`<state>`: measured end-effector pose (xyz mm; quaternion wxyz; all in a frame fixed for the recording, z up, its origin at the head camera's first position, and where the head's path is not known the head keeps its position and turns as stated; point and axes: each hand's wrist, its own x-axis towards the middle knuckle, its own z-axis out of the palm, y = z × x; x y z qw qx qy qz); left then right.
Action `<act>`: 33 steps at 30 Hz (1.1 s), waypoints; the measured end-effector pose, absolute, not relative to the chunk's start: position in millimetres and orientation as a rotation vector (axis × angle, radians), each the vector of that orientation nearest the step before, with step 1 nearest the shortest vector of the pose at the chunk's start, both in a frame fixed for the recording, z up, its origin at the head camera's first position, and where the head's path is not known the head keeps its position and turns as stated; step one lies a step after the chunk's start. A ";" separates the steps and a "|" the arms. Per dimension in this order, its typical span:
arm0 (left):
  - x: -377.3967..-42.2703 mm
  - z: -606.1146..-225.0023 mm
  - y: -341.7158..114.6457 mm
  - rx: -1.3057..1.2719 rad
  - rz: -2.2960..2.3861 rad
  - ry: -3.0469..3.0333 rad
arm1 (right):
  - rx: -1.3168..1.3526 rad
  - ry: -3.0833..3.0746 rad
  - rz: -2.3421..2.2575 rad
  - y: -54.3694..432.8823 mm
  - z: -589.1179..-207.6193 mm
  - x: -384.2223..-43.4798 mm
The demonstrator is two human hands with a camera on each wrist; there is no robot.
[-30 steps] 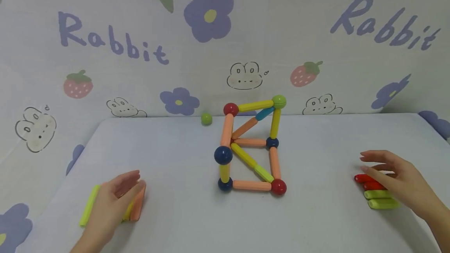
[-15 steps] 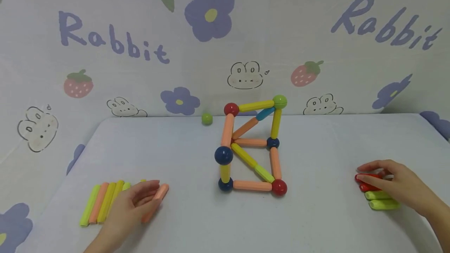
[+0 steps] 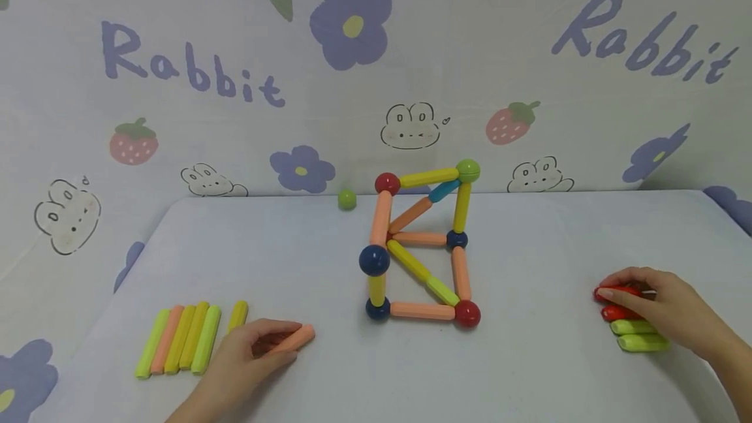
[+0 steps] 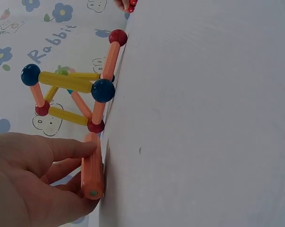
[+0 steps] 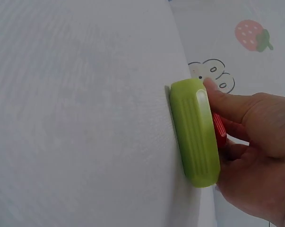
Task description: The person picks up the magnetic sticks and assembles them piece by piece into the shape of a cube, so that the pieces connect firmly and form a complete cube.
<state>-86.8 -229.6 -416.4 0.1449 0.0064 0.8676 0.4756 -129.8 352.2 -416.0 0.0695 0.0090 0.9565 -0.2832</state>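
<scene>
My left hand [image 3: 243,358] pinches a peach magnetic stick [image 3: 301,338] low over the table, just right of a row of sticks. In the left wrist view, thumb and fingers grip the sides of that peach stick [image 4: 91,172], its end facing the camera. On the right, my right hand [image 3: 675,309] holds a red magnetic stick [image 3: 625,290] between thumb and fingers. A second red stick [image 3: 615,313] and two green sticks [image 3: 643,343] lie in front of it, partly under the hand. The nearest green stick [image 5: 194,135] hides most of the red in the right wrist view.
A frame of magnetic sticks and balls [image 3: 422,310] stands mid-table. Behind it to the left is a loose green ball [image 3: 347,200]. Several yellow, green and peach sticks [image 3: 173,341] lie in a row at left, with another yellow stick [image 3: 237,314] beside them.
My left hand has moved right, away from the row, carrying the peach stick and turning it flatter. My right hand has lowered and closed on the far red stick, which now sits slightly apart.
</scene>
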 end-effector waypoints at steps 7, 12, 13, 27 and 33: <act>-99.3 -428.3 -212.1 0.318 1.373 2.401 | 0.054 2.916 -0.914 340.8 -411.1 -132.1; -117.9 -461.8 -198.9 0.499 1.439 2.289 | 0.031 2.901 -1.041 324.4 -406.6 -136.4; -118.6 -459.2 -192.7 0.533 1.452 2.262 | 0.020 2.893 -1.068 320.4 -405.6 -137.1; -107.5 -369.7 -103.9 0.539 1.505 2.121 | -0.122 2.681 -1.290 243.8 -385.4 -151.2; -111.3 -369.2 -86.4 0.515 1.607 2.057 | -0.279 2.560 -1.423 214.6 -370.8 -152.7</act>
